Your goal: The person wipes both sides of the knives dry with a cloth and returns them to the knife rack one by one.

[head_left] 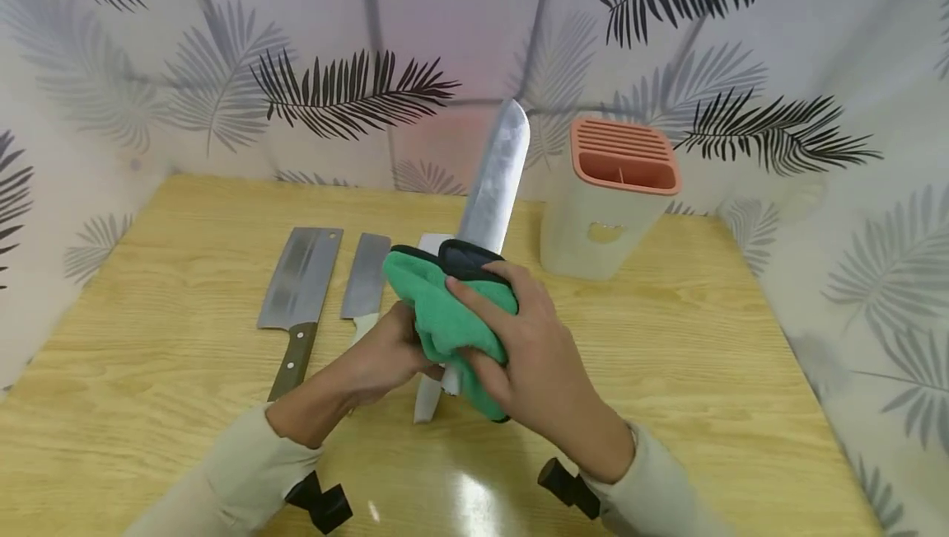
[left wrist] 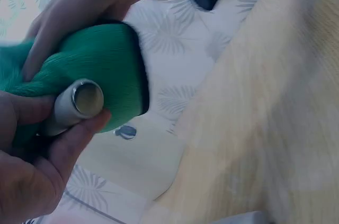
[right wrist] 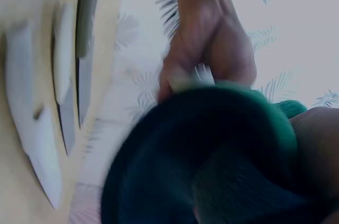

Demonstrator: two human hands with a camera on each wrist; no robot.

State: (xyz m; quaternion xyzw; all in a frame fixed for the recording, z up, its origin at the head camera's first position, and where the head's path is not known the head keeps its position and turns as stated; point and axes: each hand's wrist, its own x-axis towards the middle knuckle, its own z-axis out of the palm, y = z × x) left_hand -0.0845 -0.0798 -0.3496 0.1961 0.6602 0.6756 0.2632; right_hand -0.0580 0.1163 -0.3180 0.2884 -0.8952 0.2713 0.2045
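Note:
A large knife (head_left: 498,179) points up and away, its broad blade bare above a green cloth (head_left: 452,306) with dark edging. My left hand (head_left: 389,347) grips the knife's pale handle low down; in the left wrist view, thumb and finger pinch the handle (left wrist: 79,99) near its round metal end. My right hand (head_left: 537,347) holds the cloth bunched around the knife, thumb and fingers curled over it. The cloth hides the lower blade and upper handle. In the right wrist view, the cloth's dark edge (right wrist: 159,113) covers much of the knife.
On the wooden table (head_left: 704,356) to the left lie a cleaver (head_left: 304,269) with an olive handle and a narrower knife (head_left: 366,273) with a white handle. Another white-handled piece (head_left: 426,405) lies partly beneath my hands. A cream knife holder (head_left: 586,232) with a slotted orange top stands back right.

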